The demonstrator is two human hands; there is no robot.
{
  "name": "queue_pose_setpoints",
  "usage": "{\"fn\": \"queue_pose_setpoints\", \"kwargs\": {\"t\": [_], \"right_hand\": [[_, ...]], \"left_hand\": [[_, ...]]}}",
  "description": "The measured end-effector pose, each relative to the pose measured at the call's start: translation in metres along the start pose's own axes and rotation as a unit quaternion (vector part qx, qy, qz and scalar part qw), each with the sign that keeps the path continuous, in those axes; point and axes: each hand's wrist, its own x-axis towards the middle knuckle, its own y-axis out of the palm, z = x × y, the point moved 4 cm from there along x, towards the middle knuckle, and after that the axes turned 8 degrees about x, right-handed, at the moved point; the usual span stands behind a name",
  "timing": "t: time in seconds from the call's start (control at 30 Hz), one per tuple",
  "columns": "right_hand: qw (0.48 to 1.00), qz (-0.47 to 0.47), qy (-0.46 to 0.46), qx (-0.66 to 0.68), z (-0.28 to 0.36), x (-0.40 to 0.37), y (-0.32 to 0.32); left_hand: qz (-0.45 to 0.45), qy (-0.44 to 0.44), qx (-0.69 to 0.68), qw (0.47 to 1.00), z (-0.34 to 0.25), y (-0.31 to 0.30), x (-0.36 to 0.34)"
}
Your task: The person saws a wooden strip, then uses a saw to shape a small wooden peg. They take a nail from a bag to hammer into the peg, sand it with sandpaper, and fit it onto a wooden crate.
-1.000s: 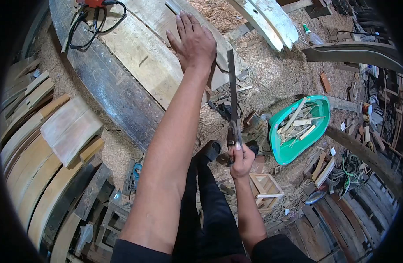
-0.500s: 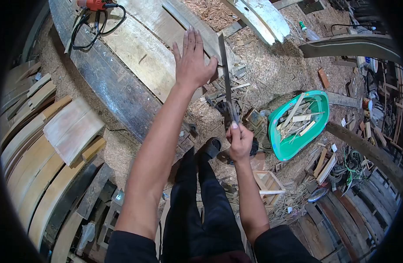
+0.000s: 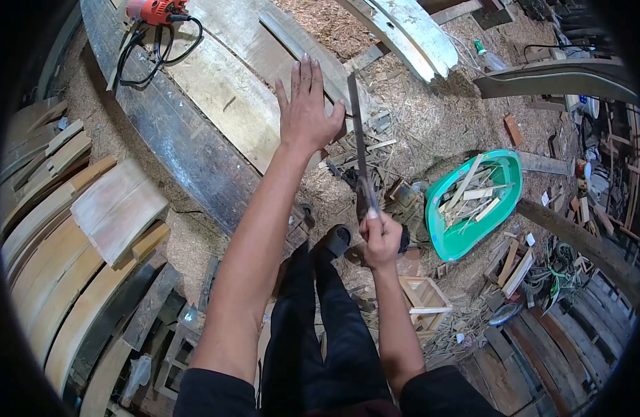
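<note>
My left hand (image 3: 308,117) lies flat on a narrow wooden strip (image 3: 281,36), fingers stretched forward and thumb out to the right. Under it are the wide planks (image 3: 226,97) of the workbench. In my right hand (image 3: 382,240) is the handle of a handsaw (image 3: 360,132), my fist wrapped round it with the thumb on top. The long dark blade points away from me, just right of my left thumb, at the end of the strip. My fingers hide most of the saw's handle.
An orange power tool (image 3: 155,10) with a black cord lies on the bench at the upper left. To the right, a green tub (image 3: 443,240) holds wood offcuts. Stacked boards (image 3: 55,278) fill the left side. Shavings and scraps cover the floor, and a small wooden frame (image 3: 425,295) stands near my right forearm.
The saw and my right hand have drawn back a little towards me. My left hand stays flat on the strip, and the whole view has shifted slightly.
</note>
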Motion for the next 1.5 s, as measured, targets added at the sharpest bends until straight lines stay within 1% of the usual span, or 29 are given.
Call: {"fn": "queue_pose_setpoints", "kwargs": {"t": [0.13, 0.17, 0.27, 0.3, 0.4, 0.43, 0.53, 0.57, 0.67, 0.83, 0.93, 0.97, 1.0, 1.07, 1.1, 1.2, 1.33, 1.37, 1.47, 1.5], "right_hand": [[0.998, 0.016, 0.024, 0.049, 0.001, 0.038, 0.009], [0.999, 0.013, -0.002, 0.031, 0.006, 0.034, 0.010], [1.000, 0.007, -0.008, -0.003, -0.006, -0.001, -0.004], [1.000, -0.003, -0.009, -0.012, -0.001, -0.005, -0.003], [1.000, 0.001, -0.006, 0.023, 0.004, 0.020, 0.006], [0.999, 0.022, -0.002, 0.030, 0.005, 0.036, 0.010], [1.000, 0.018, -0.016, -0.003, -0.001, 0.033, 0.011], [1.000, -0.001, -0.018, 0.018, -0.006, 0.021, 0.007], [1.000, 0.001, -0.013, 0.003, -0.009, -0.002, -0.003], [0.999, 0.014, -0.007, 0.032, 0.009, 0.049, 0.015], [0.999, -0.002, -0.027, 0.031, -0.003, 0.021, 0.007], [0.999, 0.007, -0.011, 0.031, -0.017, 0.007, -0.003], [0.999, 0.010, 0.003, 0.042, -0.014, 0.006, -0.003], [0.997, 0.015, 0.032, 0.064, -0.007, 0.005, -0.002], [0.999, 0.007, 0.013, 0.043, -0.007, 0.018, 0.001], [1.000, 0.007, -0.007, 0.029, 0.001, 0.042, 0.014], [1.000, -0.003, -0.019, -0.025, -0.016, -0.006, -0.005], [1.000, -0.004, -0.006, -0.010, -0.016, -0.010, -0.007], [1.000, -0.001, -0.011, -0.015, -0.002, 0.022, 0.003], [1.000, 0.010, -0.005, 0.014, 0.010, 0.038, 0.013]], "left_hand": [[-0.004, 0.000, 0.020, 1.000, -0.002, 0.001, -0.002], [-0.016, -0.002, 0.028, 0.999, -0.003, 0.000, -0.001], [-0.034, -0.004, 0.048, 0.998, -0.007, 0.004, -0.003], [-0.036, -0.007, 0.057, 0.998, -0.008, 0.004, -0.001], [-0.040, -0.010, 0.071, 0.997, -0.008, 0.006, -0.001], [-0.042, -0.010, 0.074, 0.996, -0.007, 0.007, -0.002], [-0.055, -0.011, 0.066, 0.996, -0.007, 0.006, -0.003], [-0.053, -0.012, 0.065, 0.996, -0.007, 0.005, -0.003], [-0.055, -0.013, 0.065, 0.996, -0.006, 0.004, 0.000], [-0.044, -0.015, 0.074, 0.996, -0.007, 0.005, -0.002], [-0.043, -0.017, 0.065, 0.997, -0.007, 0.006, -0.001], [-0.037, -0.017, 0.065, 0.997, -0.008, 0.007, -0.004], [-0.033, -0.019, 0.067, 0.997, -0.008, 0.006, -0.005], [-0.038, -0.020, 0.074, 0.996, -0.008, 0.005, -0.003], [-0.042, -0.016, 0.079, 0.996, -0.009, 0.005, -0.003], [-0.048, -0.018, 0.080, 0.995, -0.008, 0.003, -0.005], [-0.042, -0.019, 0.064, 0.997, -0.009, 0.002, -0.002], [-0.048, -0.018, 0.067, 0.996, -0.008, 0.000, 0.002], [-0.047, -0.016, 0.068, 0.996, -0.009, 0.001, -0.002], [-0.046, -0.017, 0.065, 0.997, -0.010, 0.001, -0.003]]}}
